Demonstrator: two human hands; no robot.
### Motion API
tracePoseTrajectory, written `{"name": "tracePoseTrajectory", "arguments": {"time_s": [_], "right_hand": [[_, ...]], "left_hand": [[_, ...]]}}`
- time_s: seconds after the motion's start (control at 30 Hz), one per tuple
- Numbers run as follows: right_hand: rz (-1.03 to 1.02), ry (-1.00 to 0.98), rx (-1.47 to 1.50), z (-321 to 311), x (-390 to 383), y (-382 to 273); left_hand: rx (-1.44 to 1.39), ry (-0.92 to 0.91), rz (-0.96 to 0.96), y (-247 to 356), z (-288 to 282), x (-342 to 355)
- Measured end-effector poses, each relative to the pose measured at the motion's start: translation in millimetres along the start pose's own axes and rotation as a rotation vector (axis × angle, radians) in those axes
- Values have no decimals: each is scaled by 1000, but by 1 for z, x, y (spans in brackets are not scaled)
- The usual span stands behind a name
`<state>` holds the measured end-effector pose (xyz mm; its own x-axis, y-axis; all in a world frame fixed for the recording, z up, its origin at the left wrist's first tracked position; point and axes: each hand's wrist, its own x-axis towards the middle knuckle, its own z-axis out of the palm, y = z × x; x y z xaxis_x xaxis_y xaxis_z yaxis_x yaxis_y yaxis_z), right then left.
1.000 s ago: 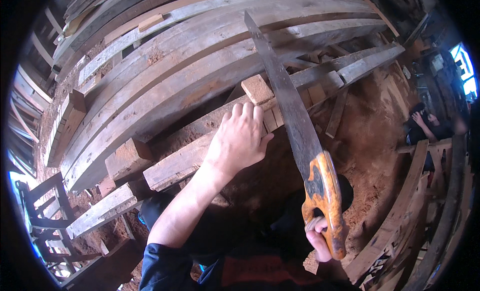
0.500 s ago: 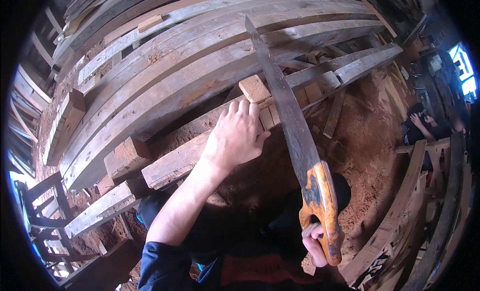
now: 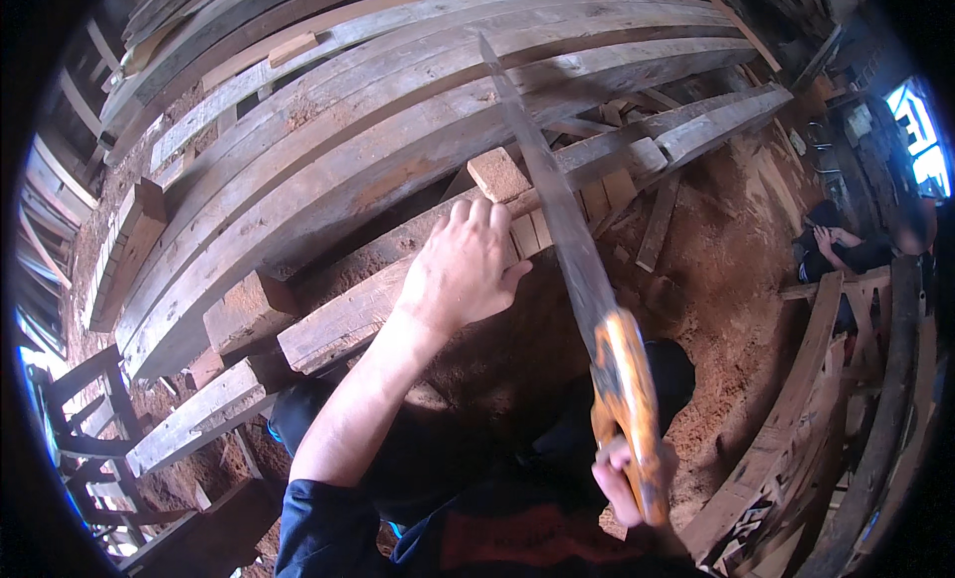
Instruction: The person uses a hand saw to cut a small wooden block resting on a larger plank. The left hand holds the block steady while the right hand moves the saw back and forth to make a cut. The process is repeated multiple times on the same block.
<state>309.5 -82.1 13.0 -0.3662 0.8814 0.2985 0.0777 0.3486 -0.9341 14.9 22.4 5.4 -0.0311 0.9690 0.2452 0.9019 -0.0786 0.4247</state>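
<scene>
My right hand (image 3: 619,481) is wrapped round the orange-and-black wooden handle of a hand saw (image 3: 553,190). Its long dark blade slants up and away to the left, crossing over the beams, tapering to the tip; whether the teeth touch wood cannot be made out. My left hand (image 3: 458,268) grips the top of a squared wooden beam (image 3: 343,324), fingers bent over it and thumb toward the saw. Just past those fingertips sits a small wood block (image 3: 498,175). Several thin upright lines mark the beam's side (image 3: 530,235) between hand and blade.
Long timber beams (image 3: 328,195) lie side by side ahead. Block ends (image 3: 251,311) stick out at the left. Sawdust (image 3: 731,280) covers the ground. Curved planks (image 3: 786,429) stand at the right, with another person (image 3: 841,245) seated beyond them.
The saw has rolled in my right hand, so its blade looks narrower, and the handle has shifted slightly left. My left hand keeps its place on the beam.
</scene>
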Motion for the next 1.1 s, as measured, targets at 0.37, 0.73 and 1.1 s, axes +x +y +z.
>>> {"name": "tracePoseTrajectory", "arguments": {"time_s": [0.37, 0.73, 1.1], "right_hand": [[-286, -171, -218, 35, 105, 16], [-193, -186, -178, 33, 76, 12], [215, -3, 236, -11, 1, 1]], "left_hand": [[36, 1, -37, 0, 4, 1], [38, 15, 23, 1, 6, 2], [21, 33, 24, -2, 3, 9]]}}
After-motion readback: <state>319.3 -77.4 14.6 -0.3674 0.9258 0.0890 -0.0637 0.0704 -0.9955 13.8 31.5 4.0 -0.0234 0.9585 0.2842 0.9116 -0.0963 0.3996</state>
